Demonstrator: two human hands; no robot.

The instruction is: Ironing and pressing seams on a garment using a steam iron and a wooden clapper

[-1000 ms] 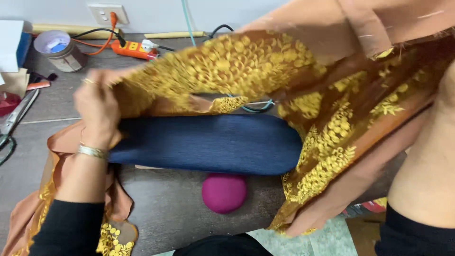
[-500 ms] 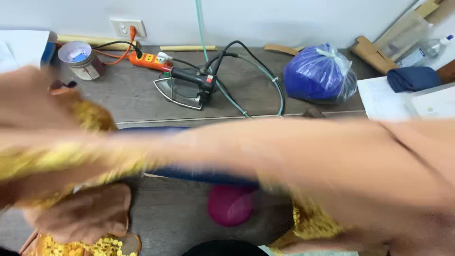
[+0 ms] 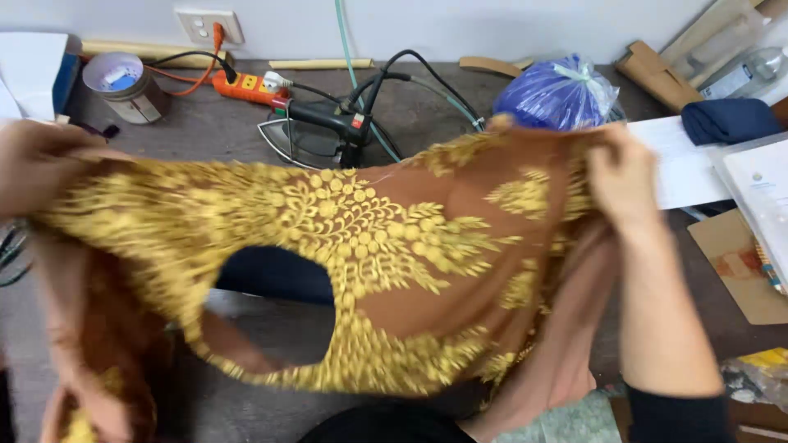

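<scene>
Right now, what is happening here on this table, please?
A person holds up a brown garment with gold embroidery, stretched wide between both hands. The left hand grips its one edge and the right hand grips the other, above a grey table. Through an opening in the cloth, a dark blue pad shows. Behind stand an iron, an orange power strip and a blue plastic bag.

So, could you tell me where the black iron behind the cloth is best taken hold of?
Judging by its pose, take the iron by its black top handle, coming from above: it sits flat on its soleplate with the handle uppermost, and its cord trails off behind.
</scene>
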